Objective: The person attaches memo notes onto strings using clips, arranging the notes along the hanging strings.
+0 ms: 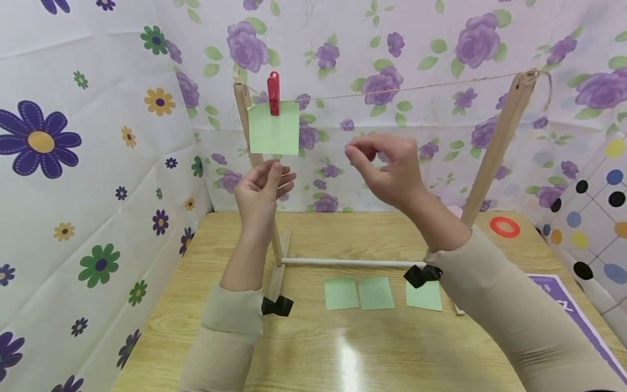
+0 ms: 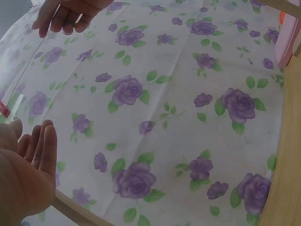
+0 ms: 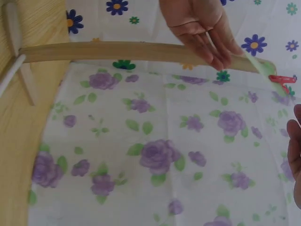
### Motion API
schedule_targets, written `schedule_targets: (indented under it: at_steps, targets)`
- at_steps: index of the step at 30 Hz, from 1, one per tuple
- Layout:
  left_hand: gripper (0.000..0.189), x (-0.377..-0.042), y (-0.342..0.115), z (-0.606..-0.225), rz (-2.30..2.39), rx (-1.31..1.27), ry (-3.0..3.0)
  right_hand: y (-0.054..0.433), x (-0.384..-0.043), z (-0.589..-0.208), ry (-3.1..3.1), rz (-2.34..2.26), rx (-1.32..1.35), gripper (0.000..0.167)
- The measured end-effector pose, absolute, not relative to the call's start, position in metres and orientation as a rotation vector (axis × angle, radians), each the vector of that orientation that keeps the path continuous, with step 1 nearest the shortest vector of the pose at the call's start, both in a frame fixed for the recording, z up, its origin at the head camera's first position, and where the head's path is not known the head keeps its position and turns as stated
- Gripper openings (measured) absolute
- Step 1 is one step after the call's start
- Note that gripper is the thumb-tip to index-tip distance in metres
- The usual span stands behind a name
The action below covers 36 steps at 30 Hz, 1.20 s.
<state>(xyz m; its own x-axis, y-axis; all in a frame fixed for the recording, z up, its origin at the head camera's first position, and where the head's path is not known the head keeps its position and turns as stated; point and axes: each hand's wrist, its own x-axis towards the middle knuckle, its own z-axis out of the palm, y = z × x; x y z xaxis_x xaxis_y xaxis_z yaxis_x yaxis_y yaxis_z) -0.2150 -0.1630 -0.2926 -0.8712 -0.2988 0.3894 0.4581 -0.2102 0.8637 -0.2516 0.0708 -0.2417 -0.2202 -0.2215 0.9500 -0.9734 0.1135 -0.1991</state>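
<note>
A pale green square of paper (image 1: 274, 136) hangs from a thin string (image 1: 362, 94) near its left end, held at the top by a red clothespin (image 1: 274, 90). My left hand (image 1: 262, 188) is just below the paper's bottom edge, thumb up and fingers loosely bent, gripping nothing. To the right, below the string, my right hand (image 1: 392, 163) is raised with fingers loosely curved and nothing between them. In the right wrist view, the paper (image 3: 261, 70) and clothespin (image 3: 282, 79) appear edge-on beyond the left hand's fingers (image 3: 218, 59).
The string runs between a left wooden post (image 1: 242, 109) and a right wooden post (image 1: 499, 147), with a white rod (image 1: 352, 262) low between them. Three green paper squares, one a middle square (image 1: 376, 294), lie on the table (image 1: 303, 348). An orange-red ring (image 1: 505, 227) and a purple-edged sheet (image 1: 563, 296) are at right.
</note>
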Motion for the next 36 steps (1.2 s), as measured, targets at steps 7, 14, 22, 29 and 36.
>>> schedule_targets:
  at_steps: [7,14,22,29,36]
  targets:
    - [0.037,-0.206,-0.166,-0.310,-2.011,-0.243,-1.736,0.100,-0.247,-0.280,-1.748,1.199,1.110,0.012]
    - [0.034,-0.197,-0.170,-0.330,-1.862,-0.239,-1.928,0.126,-0.238,-0.312,-1.869,1.206,0.991,0.007]
    - [0.029,-0.188,-0.168,-0.353,-1.794,-0.241,-2.095,0.153,-0.228,-0.357,-1.966,1.188,0.829,0.010]
    - [0.034,-0.183,-0.168,-0.380,-1.789,-0.253,-2.191,0.179,-0.218,-0.391,-2.065,1.152,0.770,0.017]
    - [0.037,-0.176,-0.170,-0.405,-1.725,-0.259,-2.303,0.204,-0.210,-0.416,-2.096,1.063,0.674,0.016]
